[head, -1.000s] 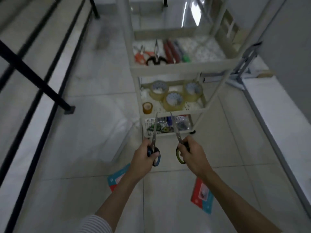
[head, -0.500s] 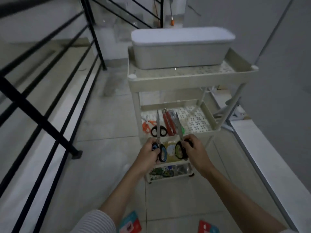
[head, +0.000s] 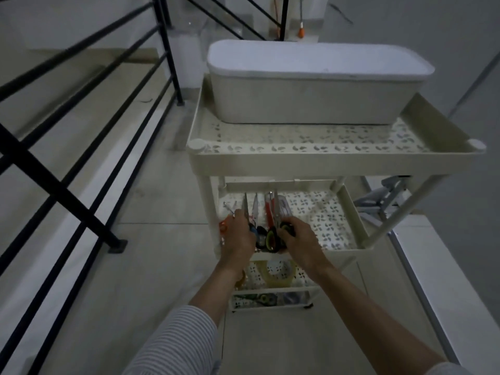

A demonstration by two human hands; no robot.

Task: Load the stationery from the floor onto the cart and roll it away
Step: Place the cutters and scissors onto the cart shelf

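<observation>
While both hands reach into the second shelf [head: 349,212] of the cream cart [head: 324,161], each is closed around the handle of a pair of scissors. The left hand [head: 239,236] grips the blue scissors [head: 247,215] by the handle, blades pointing away from the person over the shelf floor. The right hand [head: 300,239] grips the green scissors [head: 273,234] likewise, its fingers wrapped over one dark loop while the other loop shows just left of the knuckles. The two pairs lie nearly parallel, near each other, at the shelf's left front corner. Between and beside them rest other stationery: orange scissors [head: 223,227] at the far left, partly hidden by the left hand, a black-handled pair [head: 261,235] between the hands, and red pens [head: 269,215] with pale items behind; whether the held scissors touch the shelf cannot be told. On the top shelf stands a lidded white box [head: 311,96]. Below the hands, tape rolls [head: 276,273] sit on the third shelf, and small mixed items [head: 266,299] on the lowest. A black railing [head: 81,147] runs along the left, above the tiled floor [head: 151,266]
</observation>
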